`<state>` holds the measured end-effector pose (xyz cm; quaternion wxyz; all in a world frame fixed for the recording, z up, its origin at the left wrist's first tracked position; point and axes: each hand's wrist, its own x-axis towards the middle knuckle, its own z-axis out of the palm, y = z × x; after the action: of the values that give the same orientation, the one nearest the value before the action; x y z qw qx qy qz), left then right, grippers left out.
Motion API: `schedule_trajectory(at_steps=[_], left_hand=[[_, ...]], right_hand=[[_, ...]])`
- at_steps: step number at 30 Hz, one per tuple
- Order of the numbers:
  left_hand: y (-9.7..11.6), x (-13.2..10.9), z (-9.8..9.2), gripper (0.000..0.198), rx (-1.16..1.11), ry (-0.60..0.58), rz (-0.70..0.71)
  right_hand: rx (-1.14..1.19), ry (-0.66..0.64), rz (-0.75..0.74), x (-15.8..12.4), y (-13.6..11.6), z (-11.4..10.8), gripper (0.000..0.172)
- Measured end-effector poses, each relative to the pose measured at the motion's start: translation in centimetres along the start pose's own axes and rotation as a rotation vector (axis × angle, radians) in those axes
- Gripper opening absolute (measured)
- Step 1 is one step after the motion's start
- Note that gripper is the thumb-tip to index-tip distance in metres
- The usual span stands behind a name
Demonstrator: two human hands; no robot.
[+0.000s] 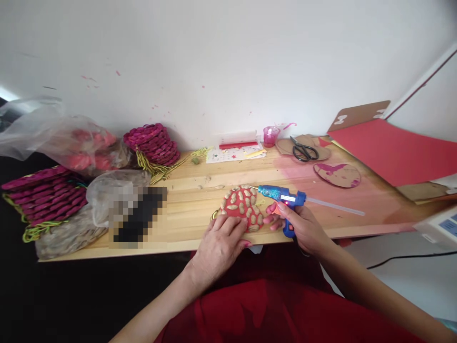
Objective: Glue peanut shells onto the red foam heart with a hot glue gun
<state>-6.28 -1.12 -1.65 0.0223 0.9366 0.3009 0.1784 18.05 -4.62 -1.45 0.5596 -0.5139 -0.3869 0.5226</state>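
Note:
My right hand (303, 224) is wrapped around a blue hot glue gun (280, 193) with a clear glue stick (337, 206) sticking out of its back. The nozzle points left, at the upper right edge of a red rounded piece (234, 220) covered with peanuts (242, 208). My left hand (221, 243) lies over the near left side of this piece, fingers on top and thumb at its near edge, holding it on the wooden table (185, 216). Part of the piece is hidden under the fingers.
Purple woven baskets (152, 143) (46, 195) and plastic bags (85, 143) crowd the left. Scissors (305, 151), a cardboard oval (337, 175), a pink cup (271, 136) and a red sheet (396, 150) lie at the back and right. A pixelated dark object (141, 214) is left of me.

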Motion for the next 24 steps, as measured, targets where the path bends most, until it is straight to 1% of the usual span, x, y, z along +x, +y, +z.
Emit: schedule_trajectory(at_steps=[7, 13, 17, 21, 24], left_hand=[[0.18, -0.06, 0.06, 0.038, 0.034, 0.047, 0.022], [0.55, -0.15, -0.2, 0.035, 0.094, 0.12, 0.011], [0.62, -0.27, 0.01, 0.035, 0.104, 0.142, 0.009], [0.62, -0.2, 0.18, 0.032, 0.121, 0.196, 0.029], [0.6, -0.09, 0.1, 0.031, 0.115, 0.205, 0.038]], right_hand=[[0.023, -0.037, -0.025, -0.21, -0.3, 0.23, 0.036], [0.038, -0.026, -0.038, -0.2, -0.57, 0.4, 0.038], [0.039, -0.042, -0.024, -0.22, -0.76, 0.32, 0.038], [0.044, -0.054, -0.005, -0.22, -0.92, 0.22, 0.038], [0.044, -0.066, 0.012, -0.21, -1.02, 0.21, 0.038]])
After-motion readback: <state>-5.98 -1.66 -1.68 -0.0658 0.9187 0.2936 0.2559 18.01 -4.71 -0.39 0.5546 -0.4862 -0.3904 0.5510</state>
